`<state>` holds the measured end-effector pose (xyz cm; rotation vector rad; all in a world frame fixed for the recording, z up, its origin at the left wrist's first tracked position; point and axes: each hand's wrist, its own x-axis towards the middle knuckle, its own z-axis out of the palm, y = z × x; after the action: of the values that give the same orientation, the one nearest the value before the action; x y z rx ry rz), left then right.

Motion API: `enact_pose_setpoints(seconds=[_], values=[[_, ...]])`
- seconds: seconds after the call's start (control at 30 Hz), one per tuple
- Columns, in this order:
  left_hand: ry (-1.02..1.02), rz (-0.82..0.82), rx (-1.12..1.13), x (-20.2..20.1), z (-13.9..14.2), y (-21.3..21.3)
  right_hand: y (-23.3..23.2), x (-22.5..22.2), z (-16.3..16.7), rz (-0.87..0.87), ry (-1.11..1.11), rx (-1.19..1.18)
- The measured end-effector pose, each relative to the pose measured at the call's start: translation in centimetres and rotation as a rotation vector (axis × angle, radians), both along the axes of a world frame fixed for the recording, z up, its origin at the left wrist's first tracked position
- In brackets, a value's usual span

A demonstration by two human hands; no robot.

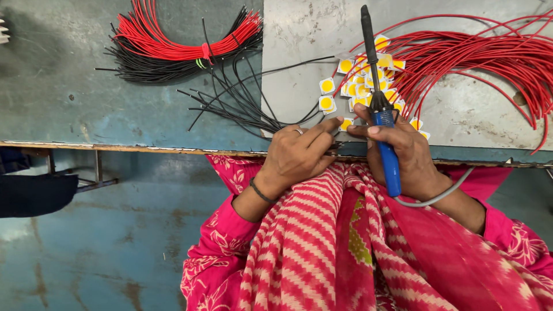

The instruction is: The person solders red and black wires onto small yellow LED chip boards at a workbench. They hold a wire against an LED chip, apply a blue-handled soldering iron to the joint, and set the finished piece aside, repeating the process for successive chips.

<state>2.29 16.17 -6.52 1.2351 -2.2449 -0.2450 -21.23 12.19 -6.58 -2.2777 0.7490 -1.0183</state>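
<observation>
Down at the centre of the frame, the left hand [296, 154] rests at the table edge, its fingers pinched together on a small square chip [345, 124] with a yellow round middle; the forefinger lies stretched over it. Thin black wires [242, 103] fan out from under this hand toward the upper left. Just beside it, right of centre, the right hand [406, 158] is clamped around the blue handle of a soldering iron [381, 109]; the iron stands tilted up the frame, its black shaft ending near the top edge. A grey cord [438, 197] runs from the handle's lower end off to the right.

More yellow chips [360, 80] lie heaped on a grey plate [299, 46], just above the two hands and behind the iron. Loose red wires [478, 57] curve across the upper right of the frame, touching the heap. At upper left, on the blue-green table [52, 86], sits a tied bundle [178, 46] of red and black wires, well apart from the hands. Pink patterned sleeves and a red striped cloth [322, 242] fill the lower middle.
</observation>
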Motion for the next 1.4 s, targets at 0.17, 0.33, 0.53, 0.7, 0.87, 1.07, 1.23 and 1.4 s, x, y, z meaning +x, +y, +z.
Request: enact_pose_setpoints(seconds=[0.17,0.33,0.53,0.7,0.87,1.07,1.23,1.4], values=[[-0.039,-0.008,0.05,0.0,0.1,0.1,0.4,-0.7,1.1,-0.011,-0.065,0.04],[-0.005,-0.024,0.062,0.2,0.3,0.0,1.0,-5.3,2.3,-0.088,-0.122,0.002],[0.004,-0.015,0.119,0.2,0.5,-0.1,2.5,-10.9,-0.8,-0.334,-0.399,0.216],[0.02,-0.013,0.128,0.2,0.5,-0.2,1.7,-12.7,-2.6,-0.338,-0.496,0.299],[0.054,-0.022,0.154,0.2,0.5,-0.4,0.7,-10.7,0.0,-0.228,-0.398,0.357],[0.059,-0.03,0.158,0.2,0.3,-0.5,-0.8,-7.4,4.3,-0.174,-0.148,0.3],[0.06,-0.026,0.146,0.1,0.3,-0.6,-1.6,-6.0,5.5,-0.117,-0.128,0.269],[0.057,-0.03,0.149,0.1,0.3,-0.6,-1.6,-5.2,6.5,-0.117,-0.063,0.271]])
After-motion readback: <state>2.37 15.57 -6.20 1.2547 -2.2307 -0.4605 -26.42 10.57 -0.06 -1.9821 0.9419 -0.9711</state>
